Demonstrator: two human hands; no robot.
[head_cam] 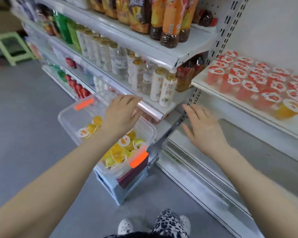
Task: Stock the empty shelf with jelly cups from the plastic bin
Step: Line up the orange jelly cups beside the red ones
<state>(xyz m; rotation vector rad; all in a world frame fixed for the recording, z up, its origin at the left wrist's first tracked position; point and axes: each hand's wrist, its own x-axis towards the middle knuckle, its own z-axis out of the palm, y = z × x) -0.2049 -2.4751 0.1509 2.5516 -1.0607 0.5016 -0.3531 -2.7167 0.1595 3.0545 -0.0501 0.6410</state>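
A clear plastic bin (70, 115) with orange latches stands on a pale blue stool and holds several yellow and orange jelly cups (118, 151). My left hand (122, 114) hovers over the bin, fingers relaxed and holding nothing. My right hand (202, 127) is spread open in the air to the right of the bin, below the shelf. The white shelf (230, 93) at the right carries several red jelly cups (258, 79) in rows and an orange one (286, 109) at the front edge.
Shelves of drink bottles (165, 90) rise just behind the bin. A lower white shelf (213, 169) runs under my right hand. A green stool (12, 47) stands far left on the grey floor. My shoes (126, 226) show at the bottom.
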